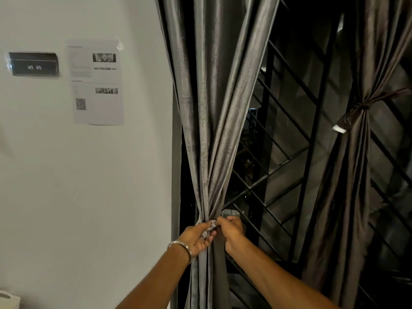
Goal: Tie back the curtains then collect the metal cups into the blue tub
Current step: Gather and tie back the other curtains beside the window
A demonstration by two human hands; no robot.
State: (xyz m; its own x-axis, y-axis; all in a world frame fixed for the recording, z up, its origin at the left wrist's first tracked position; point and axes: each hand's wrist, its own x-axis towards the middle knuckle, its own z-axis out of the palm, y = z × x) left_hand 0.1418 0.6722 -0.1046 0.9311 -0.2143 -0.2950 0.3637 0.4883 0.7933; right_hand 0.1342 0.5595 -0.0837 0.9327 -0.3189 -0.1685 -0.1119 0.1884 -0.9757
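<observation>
Both hands meet at the grey curtain, gathered into a tight waist beside the white wall. Left hand and right hand pinch the tie-back there. Further right, the brown curtain hangs tied already.

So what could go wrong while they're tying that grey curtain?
Both hands, left hand and right hand, pinch the tie at one small spot on the left curtain; if either grip slips, the gathered folds may spread open. The knot also sits lower than the one on the right curtain, so the two may look uneven.
</observation>
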